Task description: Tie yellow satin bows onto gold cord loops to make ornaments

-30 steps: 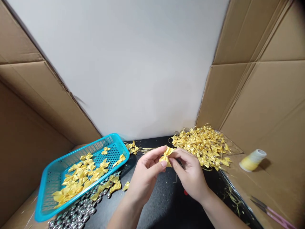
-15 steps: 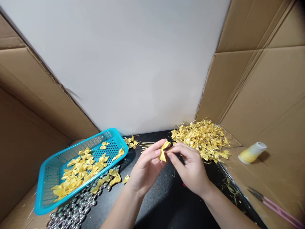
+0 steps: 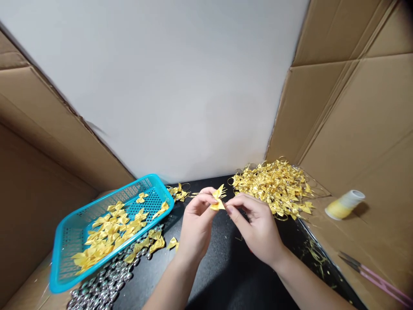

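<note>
A yellow ribbon bow (image 3: pixel 218 199) is pinched between the thumb and fingers of my left hand (image 3: pixel 197 221), above the middle of the black table. Close against the bow's right side, my right hand (image 3: pixel 254 226) is closed with thumb and forefinger together. Whatever those fingertips hold is too small to make out. Behind my left hand, several thin gold strands (image 3: pixel 195 194) lie on the table, partly hidden.
A turquoise basket (image 3: pixel 55 262) of yellow bows stands left, beside silver beads (image 3: pixel 105 280) and loose bows (image 3: pixel 157 244). A heap of finished-looking bows with gold loops (image 3: pixel 274 185) lies back right. Yellow thread spool (image 3: pixel 343 206) and pink-handled scissors (image 3: pixel 374 277) rest on cardboard at right.
My left hand has turned and its fingers have curled around, tilting the bow to a different angle. My right hand has stayed close to the bow.
</note>
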Motion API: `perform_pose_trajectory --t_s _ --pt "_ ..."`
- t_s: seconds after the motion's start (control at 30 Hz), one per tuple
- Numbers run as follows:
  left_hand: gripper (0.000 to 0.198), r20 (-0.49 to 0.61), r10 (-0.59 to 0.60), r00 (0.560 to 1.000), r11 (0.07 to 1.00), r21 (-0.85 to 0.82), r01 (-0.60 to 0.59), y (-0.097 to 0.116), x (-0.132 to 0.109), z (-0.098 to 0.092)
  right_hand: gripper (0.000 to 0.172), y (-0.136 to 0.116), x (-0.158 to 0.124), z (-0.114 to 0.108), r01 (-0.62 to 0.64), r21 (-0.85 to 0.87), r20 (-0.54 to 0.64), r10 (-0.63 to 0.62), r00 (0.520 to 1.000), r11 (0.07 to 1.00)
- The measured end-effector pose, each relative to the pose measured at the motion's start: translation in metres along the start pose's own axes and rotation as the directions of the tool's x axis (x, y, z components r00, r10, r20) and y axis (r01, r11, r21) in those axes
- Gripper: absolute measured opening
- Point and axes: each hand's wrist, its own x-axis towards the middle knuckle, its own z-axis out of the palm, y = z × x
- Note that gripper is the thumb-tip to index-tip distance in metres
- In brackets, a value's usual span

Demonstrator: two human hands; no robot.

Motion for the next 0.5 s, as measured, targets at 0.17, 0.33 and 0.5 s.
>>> perform_pose_trajectory --t_s 0.17,0.33,0.5 --pt "0.014 -0.022 -0.068 0.997 0.998 -0.003 0.068 0.004 0.001 0.001 0.013 0.002 0.001 0.0 0.001 0.007 -0.011 -0.001 1.0 1.0" --pt "0.02 -0.175 -0.137 0.975 0.99 -0.055 0.129 0.005 0.003 0.0 0.013 0.007 0.001 -0.002 -0.03 -0.009 -0.022 0.029 0.999 1.0" --pt "0.021 -0.124 -0.143 0.982 0.987 -0.092 0.132 0.003 0.004 0.001 0.014 0.011 0.001 -0.004 -0.048 -0.007 -0.057 0.048 0.997 0.999"
